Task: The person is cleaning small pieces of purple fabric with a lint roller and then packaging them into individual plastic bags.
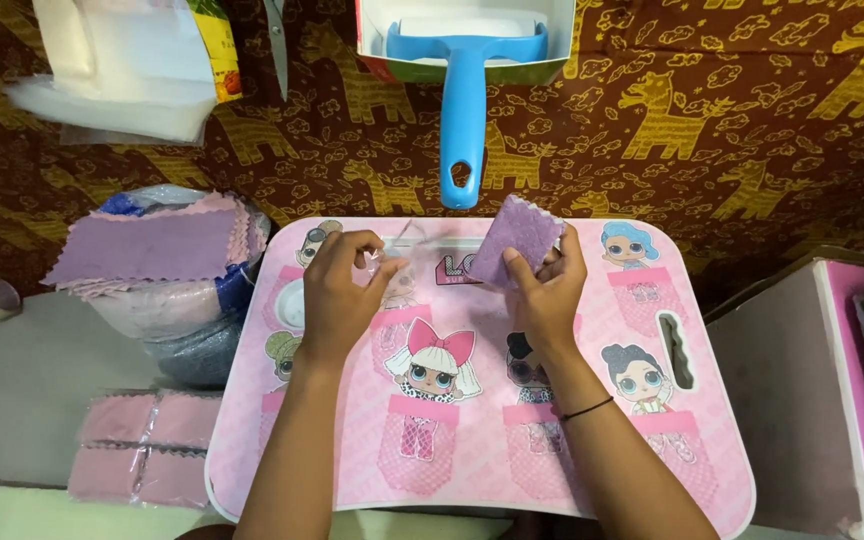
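My right hand (544, 290) pinched the folded purple cloth (514, 238) between thumb and fingers, tilted up at one o'clock over the pink lap table (472, 420), ready for bagging. My left hand (337, 295), at eleven o'clock, gripped a clear plastic sleeve (402, 245), fingers curled shut, its mouth facing the cloth.

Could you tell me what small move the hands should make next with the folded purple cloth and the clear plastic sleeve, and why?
Probably bring the folded purple cloth in the right hand across to the clear plastic sleeve held by the left hand and slide it in. The two are held apart above the pink lap table, and bagged pink cloths already lie at the left.
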